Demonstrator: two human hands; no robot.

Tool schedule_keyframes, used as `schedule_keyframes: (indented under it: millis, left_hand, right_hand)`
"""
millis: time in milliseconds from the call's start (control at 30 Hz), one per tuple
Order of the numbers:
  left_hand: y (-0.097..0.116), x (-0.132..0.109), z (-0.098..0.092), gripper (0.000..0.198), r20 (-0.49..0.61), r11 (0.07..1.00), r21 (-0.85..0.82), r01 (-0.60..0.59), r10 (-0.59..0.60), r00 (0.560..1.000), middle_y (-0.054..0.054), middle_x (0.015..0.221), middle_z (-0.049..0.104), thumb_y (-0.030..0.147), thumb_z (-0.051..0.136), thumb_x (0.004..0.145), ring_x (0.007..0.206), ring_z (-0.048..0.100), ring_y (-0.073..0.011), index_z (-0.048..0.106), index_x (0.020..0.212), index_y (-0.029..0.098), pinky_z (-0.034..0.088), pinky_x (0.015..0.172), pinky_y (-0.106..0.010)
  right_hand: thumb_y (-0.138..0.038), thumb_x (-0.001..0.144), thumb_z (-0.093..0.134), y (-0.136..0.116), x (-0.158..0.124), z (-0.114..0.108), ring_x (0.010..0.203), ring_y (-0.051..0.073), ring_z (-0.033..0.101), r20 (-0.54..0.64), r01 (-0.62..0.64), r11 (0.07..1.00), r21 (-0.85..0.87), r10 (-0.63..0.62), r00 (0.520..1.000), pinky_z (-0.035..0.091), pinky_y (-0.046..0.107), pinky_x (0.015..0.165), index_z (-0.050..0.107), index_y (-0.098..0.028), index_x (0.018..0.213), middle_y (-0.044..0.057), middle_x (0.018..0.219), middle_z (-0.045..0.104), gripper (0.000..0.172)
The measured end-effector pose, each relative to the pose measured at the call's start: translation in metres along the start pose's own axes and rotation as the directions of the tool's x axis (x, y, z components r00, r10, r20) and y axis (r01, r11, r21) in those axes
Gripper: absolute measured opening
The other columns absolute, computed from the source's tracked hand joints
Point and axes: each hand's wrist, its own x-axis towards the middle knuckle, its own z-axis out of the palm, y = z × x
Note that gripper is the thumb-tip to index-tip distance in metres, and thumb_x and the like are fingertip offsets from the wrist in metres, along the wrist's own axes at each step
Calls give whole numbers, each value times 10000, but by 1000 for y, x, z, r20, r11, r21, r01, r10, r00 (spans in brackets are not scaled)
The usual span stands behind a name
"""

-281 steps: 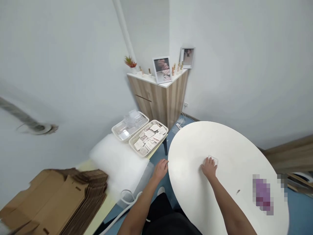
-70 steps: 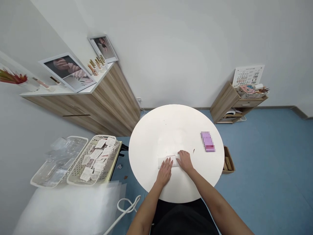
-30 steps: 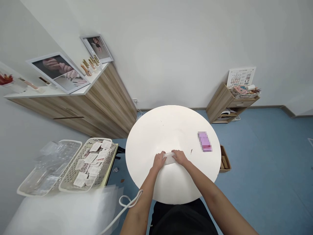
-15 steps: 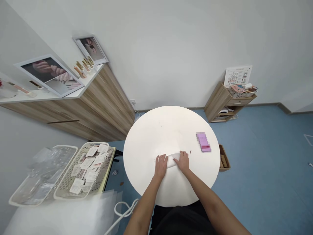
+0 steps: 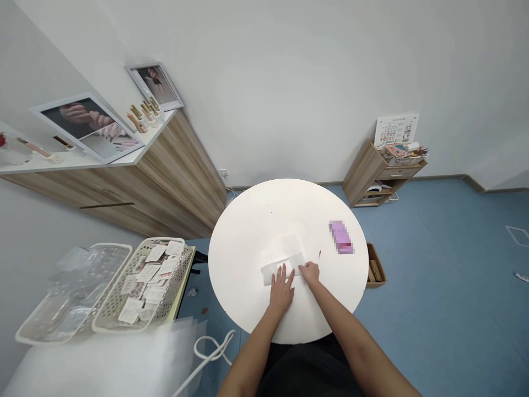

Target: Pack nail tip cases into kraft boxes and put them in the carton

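My left grip [image 5: 281,293] lies palm down, its fingers spread wide, the tips resting on a white strip [image 5: 268,273]. My right grip [image 5: 311,273] is bunched narrow at the strip's right end, fingertips touching its edge — whether they pinch it, I cannot tell. The strip lies at a slant across the near half of the round white surface [image 5: 239,231], its right end farther from me than its left. Beyond my right grip, apart from it, lies a purple thing [image 5: 341,237], blurred into blocks; a small dark mark [image 5: 319,255] shows between the two. Off to my left, a white basket [image 5: 109,310] holds cards [image 5: 147,273] — just beside it stands a second basket with clear plastic pieces [image 5: 76,281].
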Motion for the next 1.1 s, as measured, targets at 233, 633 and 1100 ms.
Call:
schedule_keyframes:
  millis: [233, 633, 1100]
  left_hand:
    - [-7, 2, -1, 661, 35, 997, -73, 16, -14, 999, -162, 1567, 273, 208, 469, 847, 1441, 255, -338, 289, 1482, 171, 276, 1124, -589]
    - [-26, 3, -5, 868, -2, 921, -381, 86, -94, 996, -109, 1550, 333, 24, 369, 746, 1406, 358, -207, 43, 1527, 219, 289, 1169, -503]
    - [-48, -21, 0, 388, 169, 249, -708, 661, -849, 501, -73, 913, 634, 411, 622, 800, 847, 653, -241, 522, 1101, 187, 521, 802, -433]
  right_hand:
    - [-196, 794, 470, -32, -19, 6, 920, 213, 624, -95, 23, 982, 188, -5, 995, 500, 325, 819, 608, -207, 876, 69, 958, 660, 161]
    - [-108, 840, 403, -34, -55, 9, 1389, 276, 332, 101, 451, 888, -92, -442, 891, 303, 492, 1113, 534, -180, 1258, 103, 1461, 466, 444]
    - [-172, 709, 537, -50, -42, -6, 1317, 381, 343, 320, 504, 813, -292, -413, 853, 314, 535, 1010, 527, -169, 1246, 94, 1592, 238, 537]
